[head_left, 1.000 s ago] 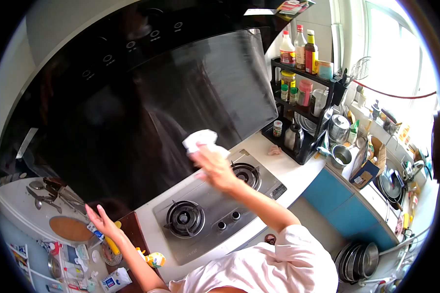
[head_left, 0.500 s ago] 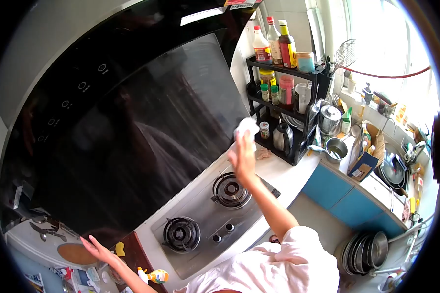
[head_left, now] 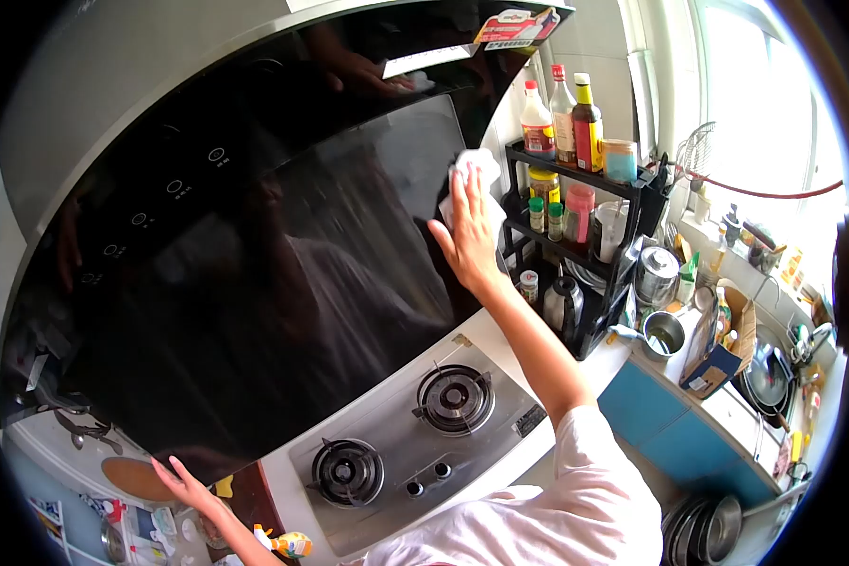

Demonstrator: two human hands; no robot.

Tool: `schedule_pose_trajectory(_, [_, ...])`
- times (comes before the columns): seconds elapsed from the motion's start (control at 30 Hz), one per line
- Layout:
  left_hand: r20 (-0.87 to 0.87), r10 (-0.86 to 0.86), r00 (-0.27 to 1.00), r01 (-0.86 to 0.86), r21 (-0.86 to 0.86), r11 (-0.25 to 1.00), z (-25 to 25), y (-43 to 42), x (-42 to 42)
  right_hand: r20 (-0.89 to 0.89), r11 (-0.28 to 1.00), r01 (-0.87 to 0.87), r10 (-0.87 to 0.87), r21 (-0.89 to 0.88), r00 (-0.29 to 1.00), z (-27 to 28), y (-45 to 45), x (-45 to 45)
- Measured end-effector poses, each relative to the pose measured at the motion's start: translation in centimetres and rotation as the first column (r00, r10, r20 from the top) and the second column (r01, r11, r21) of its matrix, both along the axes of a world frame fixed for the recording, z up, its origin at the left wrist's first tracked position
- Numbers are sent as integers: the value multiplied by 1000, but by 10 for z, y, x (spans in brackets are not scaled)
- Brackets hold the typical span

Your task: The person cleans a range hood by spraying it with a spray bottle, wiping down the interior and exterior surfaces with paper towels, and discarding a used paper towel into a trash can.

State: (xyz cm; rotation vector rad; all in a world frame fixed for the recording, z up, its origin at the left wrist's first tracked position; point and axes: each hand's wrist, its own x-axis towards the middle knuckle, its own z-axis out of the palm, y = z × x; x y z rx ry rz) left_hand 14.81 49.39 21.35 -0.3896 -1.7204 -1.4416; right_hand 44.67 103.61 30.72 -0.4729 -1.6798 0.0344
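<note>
My right hand [head_left: 474, 243] presses a crumpled white cloth [head_left: 481, 166] against the right edge of the glossy black range hood [head_left: 255, 311], its fingers stretched over the cloth. Streaks and reflections show on the dark panel. At the hood's lower left corner is my left hand [head_left: 187, 486], open with thumb and fingers apart and nothing in it; whether it touches the edge I cannot tell. Below the panel lies a gas stove [head_left: 401, 514] with two burners. An orange-and-white spray bottle [head_left: 288, 542] is near my left forearm.
Right of my right hand stands a black rack [head_left: 575, 247] with bottles and jars. Beyond it, a small saucepan [head_left: 663, 335], a lidded pot [head_left: 657, 274] and a cardboard box [head_left: 722, 349] crowd the counter. Stacked pans [head_left: 717, 528] sit low at right.
My right hand has moved up along the hood's right edge with the white cloth. My left hand stays near the lower left corner. The camera view has shifted slightly.
</note>
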Motion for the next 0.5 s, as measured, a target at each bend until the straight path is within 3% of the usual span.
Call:
schedule_pose_trajectory(0.2, [-13,10,1000,-10,-18,1000,-1,-1,0,-89,982,11,6,190,996,84,14,-21])
schedule_pose_trajectory(0.3, [-12,9,1000,-9,-22,1000,-2,-3,-1,-106,985,38,-20,171,994,89,11,-31])
schedule_pose_trajectory(0.5, [-21,-9,1000,10,10,1000,2,5,7,25,955,-104,101,278,995,86,-46,-48])
